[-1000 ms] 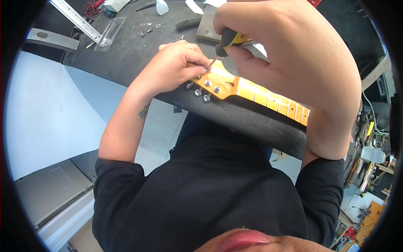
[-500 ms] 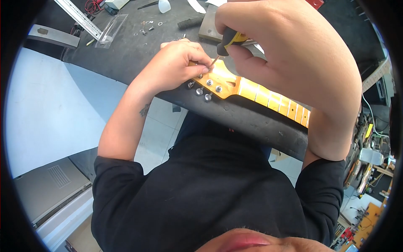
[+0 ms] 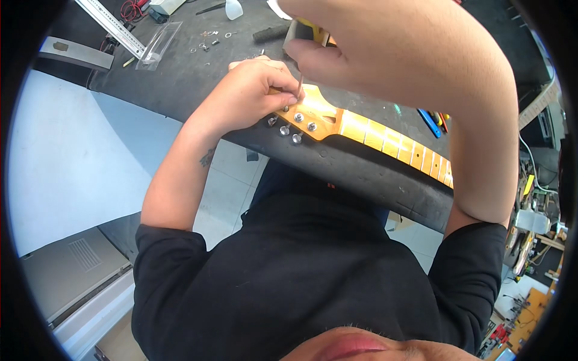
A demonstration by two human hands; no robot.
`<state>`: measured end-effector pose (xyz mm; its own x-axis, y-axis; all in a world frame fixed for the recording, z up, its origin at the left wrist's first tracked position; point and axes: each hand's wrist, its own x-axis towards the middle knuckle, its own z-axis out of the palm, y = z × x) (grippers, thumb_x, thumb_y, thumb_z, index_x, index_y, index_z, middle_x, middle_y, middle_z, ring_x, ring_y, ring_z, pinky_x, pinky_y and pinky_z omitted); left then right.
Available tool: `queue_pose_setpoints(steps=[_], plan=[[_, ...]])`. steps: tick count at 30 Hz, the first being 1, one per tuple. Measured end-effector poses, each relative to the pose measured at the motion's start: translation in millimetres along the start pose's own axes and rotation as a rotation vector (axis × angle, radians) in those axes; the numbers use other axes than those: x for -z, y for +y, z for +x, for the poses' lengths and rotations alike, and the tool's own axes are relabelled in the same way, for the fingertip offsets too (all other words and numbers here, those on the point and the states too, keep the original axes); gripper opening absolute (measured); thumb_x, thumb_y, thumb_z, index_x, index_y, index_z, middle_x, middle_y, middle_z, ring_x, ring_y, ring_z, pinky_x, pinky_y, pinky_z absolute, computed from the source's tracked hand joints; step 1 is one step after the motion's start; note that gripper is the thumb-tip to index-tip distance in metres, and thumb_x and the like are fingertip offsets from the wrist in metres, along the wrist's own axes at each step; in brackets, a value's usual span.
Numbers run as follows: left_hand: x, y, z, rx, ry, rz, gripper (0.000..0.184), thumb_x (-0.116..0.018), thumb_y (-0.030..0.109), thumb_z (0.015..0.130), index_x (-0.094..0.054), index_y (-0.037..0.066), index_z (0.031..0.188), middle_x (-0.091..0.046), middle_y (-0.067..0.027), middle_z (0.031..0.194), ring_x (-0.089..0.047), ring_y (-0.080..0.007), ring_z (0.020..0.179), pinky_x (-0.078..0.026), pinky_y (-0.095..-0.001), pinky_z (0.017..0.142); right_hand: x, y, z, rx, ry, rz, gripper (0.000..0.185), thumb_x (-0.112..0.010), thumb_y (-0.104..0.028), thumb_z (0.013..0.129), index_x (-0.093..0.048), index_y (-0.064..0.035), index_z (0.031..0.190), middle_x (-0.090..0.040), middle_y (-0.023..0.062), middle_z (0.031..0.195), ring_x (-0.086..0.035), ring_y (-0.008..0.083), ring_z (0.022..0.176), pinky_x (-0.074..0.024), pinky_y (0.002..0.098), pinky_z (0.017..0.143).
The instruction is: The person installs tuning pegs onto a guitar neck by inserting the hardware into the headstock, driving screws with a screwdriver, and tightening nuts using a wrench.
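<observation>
- Dark bench (image 3: 385, 188) carried everything
- Guitar neck (image 3: 378, 138) lay on it, its head under the hands
- Right hand (image 3: 334, 39) was wrapped round the screwdriver (image 3: 300, 83)
- Left hand (image 3: 256, 87) was closed over the head's end; any screw pinched there could not be told
- Screwdriver work there looked unfinished
- Near-edge tuning pegs (image 3: 285, 130) seemed fitted
- Loose metal bits (image 3: 215, 43) lay apart, perhaps unused
</observation>
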<state>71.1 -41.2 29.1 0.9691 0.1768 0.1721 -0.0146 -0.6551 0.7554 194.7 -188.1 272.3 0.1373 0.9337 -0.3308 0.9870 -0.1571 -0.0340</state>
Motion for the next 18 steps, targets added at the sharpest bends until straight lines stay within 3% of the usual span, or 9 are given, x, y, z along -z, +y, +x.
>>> queue_pose_setpoints(steps=[1, 3, 6, 7, 9, 10, 12, 15, 18], plan=[[0, 0, 0, 0.003, -0.003, 0.009, 0.008, -0.085, 0.016, 0.095, -0.087, 0.013, 0.102, -0.081, -0.0001, 0.098, -0.074, -0.0245, 0.105, -0.052, -0.0417, 0.103, 17, -3, 10, -0.079, -0.161, 0.011, 0.044, -0.07, -0.033, 0.102, -0.079, 0.0015, 0.075, -0.07, 0.0154, 0.065, -0.07, 0.0286, 0.058, -0.0601, 0.0407, 0.061], [1, 2, 1, 0.004, -0.014, 0.041, 0.007, -0.085, 0.015, 0.095, -0.087, 0.013, 0.102, -0.08, 0.0, 0.098, -0.074, -0.0244, 0.105, -0.052, -0.0416, 0.103, 16, 1, 11, -0.086, -0.2, -0.051, 0.043, -0.069, -0.029, 0.101, -0.079, 0.0016, 0.073, -0.071, 0.0163, 0.066, -0.07, 0.0284, 0.059, -0.0606, 0.0403, 0.061], [0, 0, 1, 0.003, -0.004, 0.005, 0.007, -0.084, 0.016, 0.096, -0.087, 0.013, 0.102, -0.081, 0.0001, 0.098, -0.073, -0.0242, 0.106, -0.051, -0.0415, 0.105, -8, -2, -2, -0.08, 0.007, -0.211, 0.037, -0.069, -0.022, 0.101, -0.079, 0.0016, 0.074, -0.073, 0.0161, 0.07, -0.072, 0.0283, 0.061, -0.0617, 0.039, 0.064], [-1, 1, 0, 0.009, -0.003, -0.005, 0.007, -0.084, 0.016, 0.096, -0.087, 0.012, 0.102, -0.081, 0.0002, 0.098, -0.073, -0.0241, 0.107, -0.051, -0.0414, 0.105, -1, -26, 3, -0.213, -0.033, -0.224, 0.033, -0.068, -0.021, 0.102, -0.08, 0.0016, 0.08, -0.074, 0.0158, 0.072, -0.072, 0.0286, 0.062, -0.062, 0.0385, 0.064], [1, 5, 0, 0.026, -0.009, -0.005, 0.007, -0.084, 0.016, 0.097, -0.087, 0.012, 0.102, -0.081, 0.0003, 0.099, -0.073, -0.0239, 0.107, -0.051, -0.0414, 0.105, -5, -21, 3, -0.115, 0.032, -0.247, 0.026, -0.068, -0.018, 0.103, -0.081, 0.0022, 0.095, -0.076, 0.0152, 0.076, -0.074, 0.03, 0.064, -0.063, 0.0386, 0.066], [1, 5, 0, 0.032, -0.015, 0.005, 0.007, -0.083, 0.016, 0.097, -0.087, 0.012, 0.101, -0.081, 0.0003, 0.099, -0.073, -0.0239, 0.107, -0.051, -0.0415, 0.106, -18, 14, -4, 0.115, 0.136, -0.255, 0.025, -0.067, -0.018, 0.104, -0.081, 0.0028, 0.105, -0.078, 0.0151, 0.078, -0.075, 0.031, 0.066, -0.0637, 0.0393, 0.067], [1, 5, 0, 0.037, -0.025, 0.024, 0.007, -0.083, 0.016, 0.098, -0.087, 0.012, 0.101, -0.081, 0.0, 0.099, -0.073, -0.0239, 0.106, -0.05, -0.0415, 0.106, -26, 31, -10, 0.294, 0.214, -0.242, 0.029, -0.066, -0.019, 0.106, -0.078, 0.0033, 0.122, -0.079, 0.0158, 0.087, -0.077, 0.0321, 0.074, -0.0649, 0.04, 0.072], [1, 11, -1, -0.003, 0.023, 0.035, 0.008, -0.082, 0.016, 0.098, -0.087, 0.012, 0.103, -0.082, -0.0009, 0.097, -0.072, -0.0236, 0.106, -0.05, -0.0417, 0.106, -22, 7, -21, 0.145, 0.141, -0.189, 0.04, -0.065, -0.022, 0.11, -0.069, 0.0032, 0.14, -0.081, 0.0181, 0.109, -0.08, 0.0326, 0.094, -0.0667, 0.0398, 0.082], [1, 10, -3, 0.019, 0.016, 0.052, 0.01, -0.082, 0.016, 0.099, -0.087, 0.011, 0.105, -0.082, -0.0023, 0.095, -0.073, -0.025, 0.104, -0.051, -0.0408, 0.104, -24, 9, -20, 0.179, 0.108, -0.18, 0.038, -0.065, -0.023, 0.109, -0.07, 0.0036, 0.137, -0.08, 0.0182, 0.106, -0.08, 0.0327, 0.092, -0.0662, 0.04, 0.081]])
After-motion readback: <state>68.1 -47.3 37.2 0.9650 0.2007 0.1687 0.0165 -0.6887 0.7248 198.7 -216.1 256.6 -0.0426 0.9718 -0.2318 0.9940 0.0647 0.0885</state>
